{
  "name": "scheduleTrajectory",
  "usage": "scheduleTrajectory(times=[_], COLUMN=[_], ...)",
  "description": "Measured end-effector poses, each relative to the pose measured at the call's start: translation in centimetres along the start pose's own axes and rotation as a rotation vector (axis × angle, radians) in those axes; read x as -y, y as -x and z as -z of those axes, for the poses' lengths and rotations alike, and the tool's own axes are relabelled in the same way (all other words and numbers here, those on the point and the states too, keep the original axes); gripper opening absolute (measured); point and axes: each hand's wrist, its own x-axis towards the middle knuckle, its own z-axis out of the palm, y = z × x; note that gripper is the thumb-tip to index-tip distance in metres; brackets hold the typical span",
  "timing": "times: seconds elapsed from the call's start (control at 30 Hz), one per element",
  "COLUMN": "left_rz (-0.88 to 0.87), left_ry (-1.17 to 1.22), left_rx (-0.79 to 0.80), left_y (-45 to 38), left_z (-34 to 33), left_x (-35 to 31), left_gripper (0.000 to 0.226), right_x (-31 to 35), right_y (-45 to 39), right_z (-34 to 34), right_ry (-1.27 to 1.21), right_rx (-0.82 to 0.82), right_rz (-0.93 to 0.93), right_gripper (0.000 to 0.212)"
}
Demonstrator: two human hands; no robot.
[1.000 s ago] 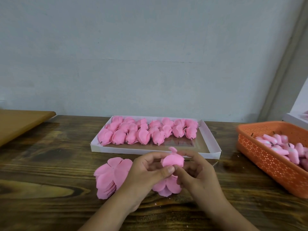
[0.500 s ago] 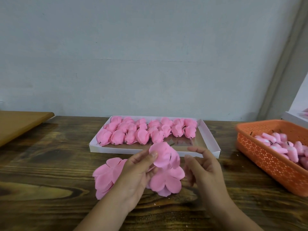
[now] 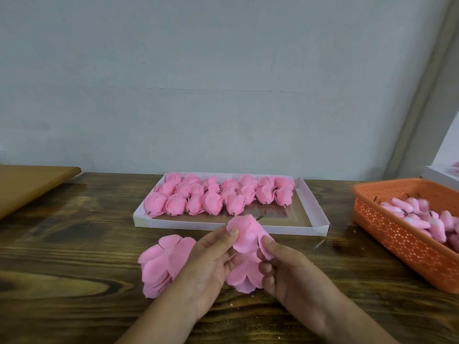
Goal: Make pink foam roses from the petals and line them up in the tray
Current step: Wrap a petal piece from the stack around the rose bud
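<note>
From the head camera, both hands work just in front of the tray's near edge, above the wooden table (image 3: 74,244). The left hand (image 3: 206,266) pinches a half-made rose (image 3: 246,232) between thumb and fingers, and the right hand (image 3: 295,276) pinches one of its outer petals with thumb and forefinger. A short stem tip pokes out at the rose's far side. A stack of petals (image 3: 161,264) lies on the table beside the left hand. The white tray (image 3: 315,212) holds finished roses (image 3: 216,194) in rows along its far side. An orange basket (image 3: 397,234) of pink buds (image 3: 417,214) sits at the table's right edge.
</note>
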Motion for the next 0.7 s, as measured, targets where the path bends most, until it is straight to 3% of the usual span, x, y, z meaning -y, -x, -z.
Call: scheduleTrajectory(times=[0.1, 0.3, 0.53, 0.7], left_rz=[-0.038, -0.053, 0.02, 0.01], left_ry=[0.015, 0.041, 0.037, -0.027], left_rx=[-0.008, 0.005, 0.116, 0.172], left_y=[0.0, 0.0, 0.4, 0.3], left_z=[0.0, -0.2, -0.7, -0.3], left_x=[0.1, 0.5, 1.1, 1.2], left_gripper=[0.063, 0.051, 0.057, 0.045], right_x=[-0.1, -0.2, -1.1, -1.4], right_y=[0.1, 0.3, -0.1, -0.1], right_z=[-0.2, -1.0, -1.5, -1.9], right_ry=[-0.078, -0.117, -0.101, -0.101], right_rx=[0.044, 0.096, 0.004, 0.014], right_rz=[-0.031, -0.041, 0.004, 0.064], right_gripper=[0.023, 0.021, 0.03, 0.028])
